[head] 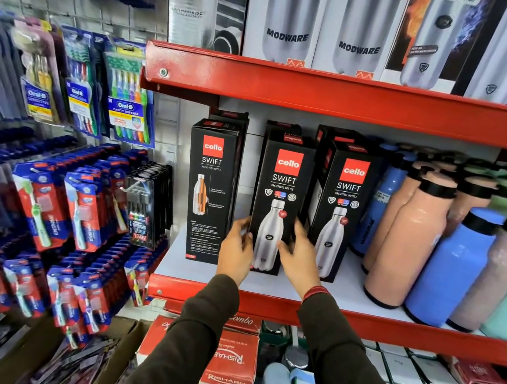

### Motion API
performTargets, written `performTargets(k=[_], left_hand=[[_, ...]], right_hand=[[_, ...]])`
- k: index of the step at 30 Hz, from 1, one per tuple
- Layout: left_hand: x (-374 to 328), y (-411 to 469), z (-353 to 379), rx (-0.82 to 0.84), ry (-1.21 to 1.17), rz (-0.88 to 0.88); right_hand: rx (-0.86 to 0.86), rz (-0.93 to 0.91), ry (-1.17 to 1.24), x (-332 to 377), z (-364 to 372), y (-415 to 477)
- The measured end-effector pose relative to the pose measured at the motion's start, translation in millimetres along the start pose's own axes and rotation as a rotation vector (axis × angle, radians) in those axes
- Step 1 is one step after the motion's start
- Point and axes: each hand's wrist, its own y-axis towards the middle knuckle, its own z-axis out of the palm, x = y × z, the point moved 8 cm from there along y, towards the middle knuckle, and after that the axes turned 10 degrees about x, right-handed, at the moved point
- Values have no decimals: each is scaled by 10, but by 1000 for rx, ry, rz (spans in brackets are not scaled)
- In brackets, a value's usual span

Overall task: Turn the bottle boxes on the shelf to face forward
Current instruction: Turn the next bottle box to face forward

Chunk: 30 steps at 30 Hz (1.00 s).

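The middle bottle box point(279, 204) stands upright near the front edge of the shelf point(264, 298), its long axis vertical and its main face with the full bottle picture turned outward. The left hand point(236, 248) is cupped against its lower left edge and the right hand point(298, 256) against its lower right edge, so the grip is both hands closed around the box's base from either side, fingers wrapped toward the side panels.

Just to its right, the right bottle box point(341, 209) also shows the same main face, though it sits angled slightly with a side panel visible. To the left, a little apart, the left bottle box point(210, 191) stands upright too, but it presents a different panel: small cutaway drawing and blocks of fine print. Judged against the other two, that one is not facing forward.

So the next turn likely concerns the left box. It lies to the left of the present grip, and the left hand is the nearer one. Its vertical axis means a twist about the upright, without lifting.

Further right on the shelf stand loose bottles point(412, 240), well clear of the work.
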Motion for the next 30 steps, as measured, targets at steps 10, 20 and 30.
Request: performTargets(k=[10, 20, 30], left_hand=[[59, 36, 19, -30, 29, -32], [-30, -53, 2, -83, -4, 3], [-322, -276, -408, -260, -49, 262]], right_hand=[[-65, 15, -53, 25, 23, 11], [-291, 20, 81, 47, -39, -175], [-420, -184, 209, 326, 71, -455]])
